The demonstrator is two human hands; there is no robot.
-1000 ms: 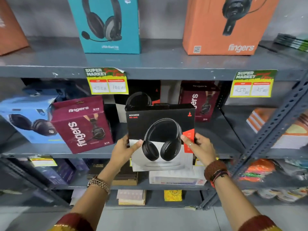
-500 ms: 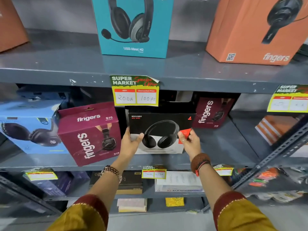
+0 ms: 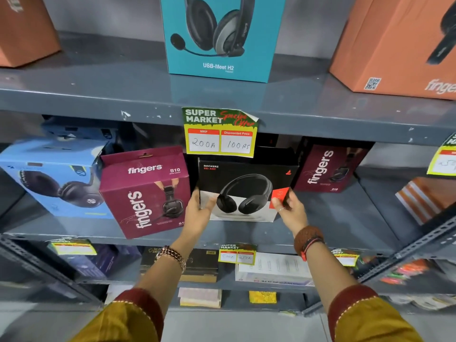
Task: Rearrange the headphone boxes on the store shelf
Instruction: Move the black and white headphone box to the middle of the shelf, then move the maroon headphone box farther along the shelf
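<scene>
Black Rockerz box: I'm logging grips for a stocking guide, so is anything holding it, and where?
Yes. The left hand grips the black Rockerz box at its lower left edge, the right hand at its lower right edge.

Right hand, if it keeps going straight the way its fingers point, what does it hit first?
The right hand already grips the right edge of the black Rockerz box. Fingers point up and into the shelf; beyond them the nearest thing looks like the maroon fingers box behind, though depth is unclear.
</scene>
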